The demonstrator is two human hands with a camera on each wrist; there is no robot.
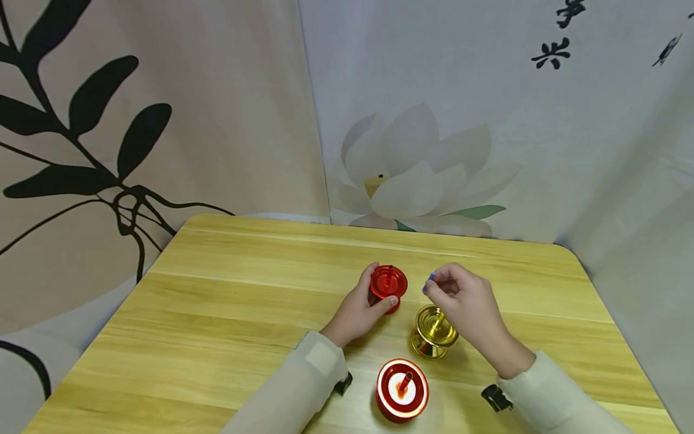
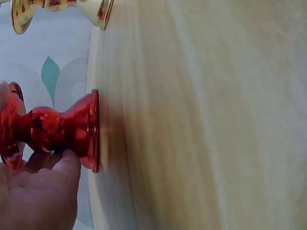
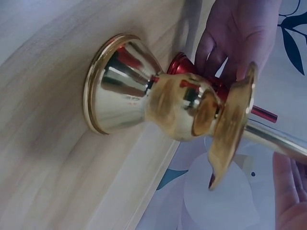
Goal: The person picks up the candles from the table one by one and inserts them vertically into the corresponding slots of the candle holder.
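Note:
My left hand [image 1: 360,307] grips a shiny red candlestick [image 1: 389,280], thumb at the near side and fingers round its far side. In the left wrist view, the flared base of this red candlestick [image 2: 79,124] stands right at the tabletop. My right hand [image 1: 468,301] pinches a small blue stick-like piece [image 1: 431,276] between thumb and fingertips, above and beside a gold candlestick [image 1: 428,346]. That gold candlestick [image 3: 175,103] stands upright, its metal post rising from the dish. Nearer to me is a second red candlestick [image 1: 401,413], which neither hand touches.
All three candlesticks are on a light wooden table [image 1: 228,301], right of its middle. Behind it hangs a pale cloth [image 1: 260,120] printed with a lotus, dark leaves and writing. The table's far edge lies just beyond my hands.

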